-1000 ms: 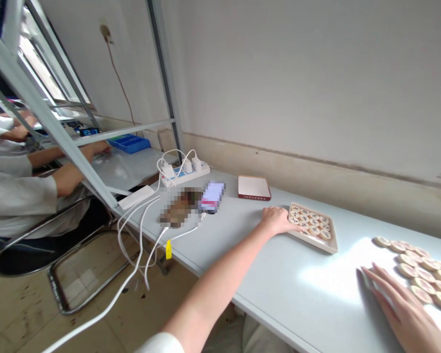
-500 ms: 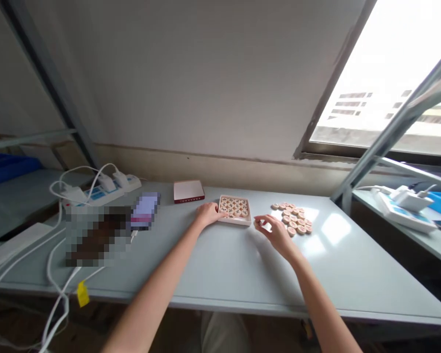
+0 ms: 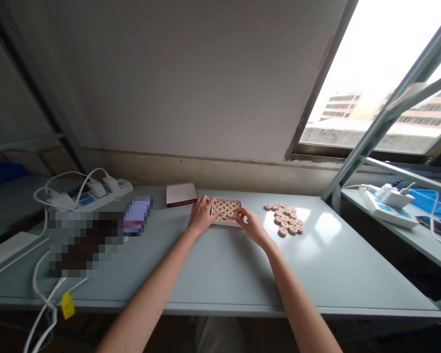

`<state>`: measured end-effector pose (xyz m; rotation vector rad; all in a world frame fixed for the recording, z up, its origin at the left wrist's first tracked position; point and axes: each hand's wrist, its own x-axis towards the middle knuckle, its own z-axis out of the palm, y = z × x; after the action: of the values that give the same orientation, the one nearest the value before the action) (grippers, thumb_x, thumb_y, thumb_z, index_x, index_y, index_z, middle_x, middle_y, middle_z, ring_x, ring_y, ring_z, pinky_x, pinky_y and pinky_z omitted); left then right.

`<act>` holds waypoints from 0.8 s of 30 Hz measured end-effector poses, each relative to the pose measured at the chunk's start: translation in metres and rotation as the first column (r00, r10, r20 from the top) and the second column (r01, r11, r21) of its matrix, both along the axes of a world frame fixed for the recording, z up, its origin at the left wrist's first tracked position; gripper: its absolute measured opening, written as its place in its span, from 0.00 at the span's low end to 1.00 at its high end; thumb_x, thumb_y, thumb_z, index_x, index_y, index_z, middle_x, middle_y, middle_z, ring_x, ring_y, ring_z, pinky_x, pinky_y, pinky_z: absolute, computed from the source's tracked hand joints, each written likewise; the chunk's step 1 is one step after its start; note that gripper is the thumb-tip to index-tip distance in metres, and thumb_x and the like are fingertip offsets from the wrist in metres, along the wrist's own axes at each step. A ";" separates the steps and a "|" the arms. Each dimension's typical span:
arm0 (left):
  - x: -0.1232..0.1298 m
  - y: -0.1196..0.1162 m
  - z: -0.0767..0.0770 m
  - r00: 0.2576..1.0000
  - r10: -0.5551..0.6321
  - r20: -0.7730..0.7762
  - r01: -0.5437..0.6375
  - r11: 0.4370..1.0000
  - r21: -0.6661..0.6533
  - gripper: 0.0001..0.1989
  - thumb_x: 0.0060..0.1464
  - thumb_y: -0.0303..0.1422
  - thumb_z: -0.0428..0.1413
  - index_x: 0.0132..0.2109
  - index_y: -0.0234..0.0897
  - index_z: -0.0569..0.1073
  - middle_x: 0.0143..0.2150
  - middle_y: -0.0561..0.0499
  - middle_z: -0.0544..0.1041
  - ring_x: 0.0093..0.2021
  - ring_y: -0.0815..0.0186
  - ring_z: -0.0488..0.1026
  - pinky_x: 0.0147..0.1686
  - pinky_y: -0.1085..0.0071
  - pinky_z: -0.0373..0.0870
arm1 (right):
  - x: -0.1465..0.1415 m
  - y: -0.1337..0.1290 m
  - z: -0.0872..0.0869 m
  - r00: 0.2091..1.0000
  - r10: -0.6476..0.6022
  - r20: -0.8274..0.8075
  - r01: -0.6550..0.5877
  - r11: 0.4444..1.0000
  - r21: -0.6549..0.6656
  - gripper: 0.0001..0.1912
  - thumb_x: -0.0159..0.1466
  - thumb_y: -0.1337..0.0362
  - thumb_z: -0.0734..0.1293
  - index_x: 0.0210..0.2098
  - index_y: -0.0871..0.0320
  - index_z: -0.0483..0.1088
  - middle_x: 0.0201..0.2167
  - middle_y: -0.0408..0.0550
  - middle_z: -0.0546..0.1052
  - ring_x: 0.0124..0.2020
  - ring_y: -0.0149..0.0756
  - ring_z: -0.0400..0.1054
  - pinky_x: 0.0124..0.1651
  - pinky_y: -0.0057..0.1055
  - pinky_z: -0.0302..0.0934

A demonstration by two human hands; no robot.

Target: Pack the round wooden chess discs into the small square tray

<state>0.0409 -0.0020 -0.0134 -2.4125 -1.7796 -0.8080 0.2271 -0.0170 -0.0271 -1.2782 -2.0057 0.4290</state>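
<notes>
A shallow open box holds rows of round wooden xiangqi pieces with dark characters. My left hand grips the box's left side, its thumb reaching over the rim. Over the right part of the box, the fingers of my right hand are pinched together at a xiangqi piece; they largely cover it. To the right, a loose group of xiangqi pieces with reddish characters lies flat on the table.
A box lid with a dark red side sits behind my left hand. At left are a phone, a power strip and white cables. Another power strip lies on the right-hand surface, beyond a metal post.
My right hand has moved left with the piece, from beside the box to over its right part. My left hand has shifted up along the box's left side. The view has turned slightly right.
</notes>
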 end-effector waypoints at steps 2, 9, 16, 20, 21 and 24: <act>-0.001 -0.003 0.001 0.981 -0.189 -0.035 0.190 0.981 0.041 0.13 0.49 0.43 0.51 0.39 0.40 0.70 0.41 0.49 0.67 0.44 0.63 0.63 0.46 0.68 0.60 | 0.001 -0.001 -0.002 1.000 -0.001 0.002 0.001 1.000 0.016 0.10 0.60 0.66 0.56 0.41 0.59 0.63 0.35 0.48 0.68 0.33 0.32 0.62 0.39 0.29 0.57; 0.000 -0.004 -0.005 0.941 -0.335 -0.055 0.334 0.942 -0.016 0.12 0.50 0.41 0.51 0.40 0.43 0.72 0.41 0.50 0.67 0.43 0.63 0.62 0.46 0.66 0.60 | -0.001 -0.002 0.002 0.997 -0.040 0.072 0.033 0.996 0.087 0.11 0.63 0.68 0.48 0.36 0.59 0.60 0.34 0.48 0.65 0.37 0.32 0.60 0.42 0.28 0.56; 0.000 -0.003 -0.002 0.924 -0.377 -0.061 0.375 0.926 -0.052 0.11 0.51 0.39 0.51 0.40 0.48 0.74 0.41 0.51 0.67 0.44 0.64 0.62 0.47 0.67 0.59 | 0.003 -0.001 0.010 0.879 -0.160 0.449 0.093 0.981 0.168 0.10 0.62 0.66 0.57 0.25 0.58 0.64 0.26 0.45 0.70 0.32 0.35 0.59 0.32 0.28 0.50; 0.000 -0.005 0.000 0.931 -0.361 -0.047 0.358 0.932 -0.055 0.10 0.50 0.38 0.52 0.40 0.46 0.74 0.40 0.51 0.68 0.43 0.64 0.63 0.47 0.67 0.60 | 0.003 -0.004 0.013 0.850 -0.165 0.501 0.064 0.975 0.212 0.09 0.62 0.66 0.57 0.29 0.56 0.68 0.29 0.46 0.72 0.33 0.34 0.59 0.32 0.29 0.48; 0.000 -0.006 0.000 0.933 -0.357 -0.042 0.354 0.933 -0.061 0.10 0.49 0.38 0.53 0.40 0.46 0.74 0.40 0.51 0.68 0.43 0.64 0.63 0.46 0.67 0.60 | 0.003 -0.005 0.014 0.841 -0.164 0.516 0.055 0.974 0.220 0.10 0.62 0.65 0.58 0.29 0.56 0.69 0.29 0.46 0.72 0.33 0.35 0.59 0.32 0.29 0.47; 0.000 -0.006 0.000 0.936 -0.351 -0.031 0.348 0.935 -0.072 0.10 0.49 0.38 0.53 0.40 0.45 0.74 0.40 0.50 0.68 0.43 0.64 0.63 0.46 0.67 0.61 | 0.002 -0.006 0.015 0.810 -0.162 0.563 0.019 0.968 0.250 0.13 0.62 0.64 0.58 0.25 0.56 0.70 0.28 0.47 0.71 0.34 0.36 0.58 0.33 0.31 0.47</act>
<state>0.0412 -0.0077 -0.0136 -2.8139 -1.3990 -0.7218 0.2290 -0.0227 -0.0126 -1.4622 -2.3830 -0.2894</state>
